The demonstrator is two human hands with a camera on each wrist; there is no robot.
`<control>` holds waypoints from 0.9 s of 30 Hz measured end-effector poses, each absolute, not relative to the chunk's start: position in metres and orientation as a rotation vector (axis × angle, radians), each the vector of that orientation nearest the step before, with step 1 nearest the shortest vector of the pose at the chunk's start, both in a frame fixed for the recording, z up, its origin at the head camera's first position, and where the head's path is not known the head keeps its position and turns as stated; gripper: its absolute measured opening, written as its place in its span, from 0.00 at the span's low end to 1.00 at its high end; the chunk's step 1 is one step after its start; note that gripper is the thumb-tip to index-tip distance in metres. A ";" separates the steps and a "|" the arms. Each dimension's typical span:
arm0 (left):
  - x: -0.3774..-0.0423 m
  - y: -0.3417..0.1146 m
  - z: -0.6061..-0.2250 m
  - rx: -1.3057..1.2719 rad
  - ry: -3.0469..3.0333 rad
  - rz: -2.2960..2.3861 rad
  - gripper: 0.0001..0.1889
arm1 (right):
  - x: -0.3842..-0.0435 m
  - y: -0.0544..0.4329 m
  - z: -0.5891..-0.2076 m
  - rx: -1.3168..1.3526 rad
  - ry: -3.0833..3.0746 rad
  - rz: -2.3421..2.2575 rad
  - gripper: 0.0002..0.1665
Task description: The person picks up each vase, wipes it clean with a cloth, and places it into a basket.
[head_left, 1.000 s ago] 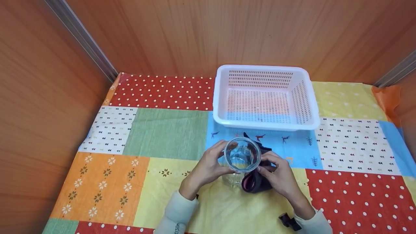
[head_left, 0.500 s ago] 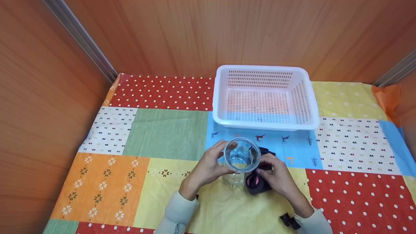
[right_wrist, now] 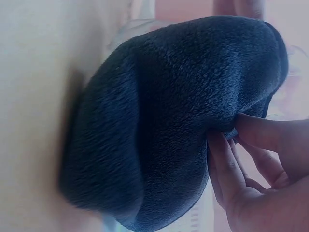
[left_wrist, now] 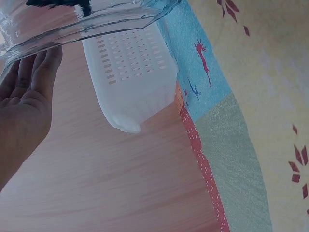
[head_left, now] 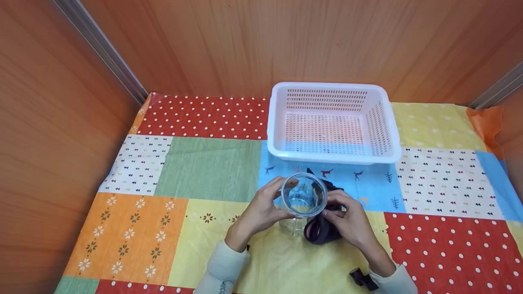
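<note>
A clear glass jar (head_left: 300, 210) stands upright at the front middle of the cloth, its round mouth facing the head camera. My left hand (head_left: 263, 208) grips the jar from its left side, thumb near the front and fingers round the back. On the jar's right, my right hand (head_left: 349, 214) pinches a dark plush cloth (right_wrist: 169, 116) between thumb and fingers. The cloth lies folded against the jar's right side, and a pinkish patch shows inside its fold in the head view. In the right wrist view it hides most of the jar.
Behind the hands sits a white perforated plastic basket (head_left: 273, 122). A patchwork tablecloth (head_left: 208, 167) covers the table. Wood-grain panels (head_left: 204, 45) stand at the back and sides.
The dark cloth shifts along the jar's right side: its upper tip drops from sight half a second ago and shows again now. The left hand and jar stay in place.
</note>
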State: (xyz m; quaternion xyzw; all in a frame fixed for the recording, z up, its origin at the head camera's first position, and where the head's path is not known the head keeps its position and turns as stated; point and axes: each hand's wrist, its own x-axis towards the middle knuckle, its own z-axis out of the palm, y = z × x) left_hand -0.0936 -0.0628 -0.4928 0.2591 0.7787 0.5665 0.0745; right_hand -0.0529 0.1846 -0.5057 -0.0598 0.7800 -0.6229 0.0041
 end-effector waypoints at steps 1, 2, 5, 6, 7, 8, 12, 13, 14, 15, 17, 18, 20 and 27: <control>-0.093 -0.063 -0.493 0.778 2.334 1.702 0.39 | -0.052 0.184 -0.502 -0.194 2.440 -1.972 0.20; -0.093 -0.063 -0.493 0.777 2.331 1.703 0.39 | -0.051 0.183 -0.498 -0.201 2.435 -1.996 0.20; -0.093 -0.062 -0.493 0.785 2.327 1.711 0.39 | -0.049 0.181 -0.488 -0.221 2.435 -2.061 0.20; -0.093 -0.062 -0.494 0.789 2.328 1.714 0.39 | -0.048 0.181 -0.486 -0.233 2.443 -2.070 0.19; -0.093 -0.062 -0.494 0.795 2.327 1.719 0.39 | -0.048 0.180 -0.485 -0.244 2.450 -2.076 0.19; -0.094 -0.061 -0.495 0.799 2.327 1.723 0.38 | -0.047 0.180 -0.484 -0.254 2.455 -2.080 0.19; -0.094 -0.061 -0.496 0.805 2.335 1.722 0.38 | -0.048 0.180 -0.486 -0.260 2.467 -2.052 0.17; -0.094 -0.062 -0.495 0.803 2.336 1.721 0.38 | -0.049 0.180 -0.487 -0.256 2.461 -2.043 0.17; -0.094 -0.062 -0.495 0.800 2.339 1.717 0.38 | -0.050 0.181 -0.488 -0.250 2.459 -2.028 0.17; -0.094 -0.062 -0.495 0.798 2.343 1.713 0.38 | -0.051 0.181 -0.489 -0.242 2.457 -2.013 0.17; -0.094 -0.062 -0.495 0.794 2.346 1.710 0.38 | -0.052 0.183 -0.493 -0.240 2.452 -1.984 0.17; -0.094 -0.062 -0.495 0.792 2.347 1.710 0.38 | -0.053 0.184 -0.494 -0.243 2.448 -1.970 0.17; -0.094 -0.062 -0.495 0.794 2.348 1.711 0.38 | -0.055 0.186 -0.498 -0.245 2.446 -1.934 0.16; -0.094 -0.063 -0.495 0.790 2.352 1.704 0.38 | -0.058 0.191 -0.514 -0.279 2.521 -1.795 0.13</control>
